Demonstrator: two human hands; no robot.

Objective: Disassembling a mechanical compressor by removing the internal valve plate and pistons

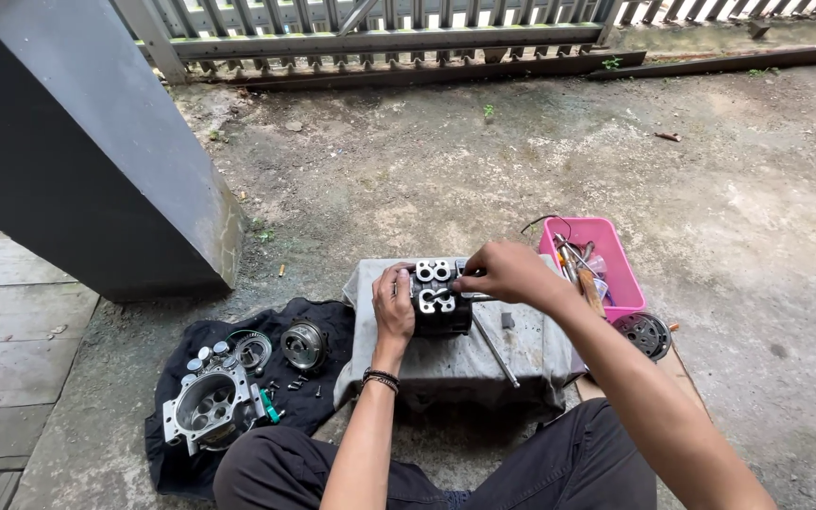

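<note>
Metal engine block (438, 300) between hands, mid-cloth (521, 354)

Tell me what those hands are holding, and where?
The left hand grips the dark engine part by its left side; the right hand pinches at its top right edge.

The bearing surface was a rough, stained concrete floor (484, 179). Directly on it lay a crumpled black cloth (318, 316) at the left, a block draped in grey fabric (455, 364) at the centre, and a pink rectangular plastic tray (620, 274) touching the block's right side. A round, dark metal disc (644, 333) lay just below the tray.
</note>
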